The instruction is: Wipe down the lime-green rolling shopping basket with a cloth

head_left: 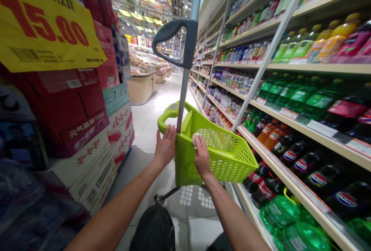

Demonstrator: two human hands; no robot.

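A lime-green shopping cart with a perforated basket stands in front of me in the aisle. Its grey post carries a dark grey loop handle. My left hand lies against the cart's left side near the post, fingers stretched out, holding nothing. In my right hand is a crumpled white cloth, pinched at the basket's near rim and touching it. The palm side of the right hand and part of the cloth are hidden.
Shelves of bottled drinks run along the right, close to the basket. Stacked drink cartons line the left beneath a yellow price sign. Caster wheels stick out below the cart. Display counters stand farther down the aisle.
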